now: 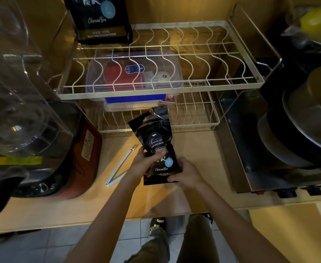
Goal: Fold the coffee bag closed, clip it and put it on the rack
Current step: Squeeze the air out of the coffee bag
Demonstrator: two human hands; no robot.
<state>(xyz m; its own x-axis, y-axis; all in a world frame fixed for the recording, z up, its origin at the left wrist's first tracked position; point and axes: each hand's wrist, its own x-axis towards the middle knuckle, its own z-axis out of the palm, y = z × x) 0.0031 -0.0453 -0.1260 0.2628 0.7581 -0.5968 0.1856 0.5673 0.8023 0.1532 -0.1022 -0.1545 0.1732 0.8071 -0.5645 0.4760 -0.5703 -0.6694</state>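
A black coffee bag [156, 141] with a blue round sticker stands on the wooden counter, its open top leaning toward the rack. My left hand [146, 164] grips its left side with the thumb across the label. My right hand [186, 173] holds its lower right corner. A long pale bag clip [120, 165] lies open in a V on the counter, just left of my left hand. The two-tier white wire rack [156, 92] stands behind the bag. A second black coffee bag [100, 19] stands at the upper tier's back left.
A clear plastic box [99, 76] with a blue lid sits on the rack's lower tier. A large clear appliance [19, 103] and a dark red pouch [87, 160] stand at left. A steel appliance [250, 158] with stacked pans [296, 133] is at right. The counter edge runs close below my forearms.
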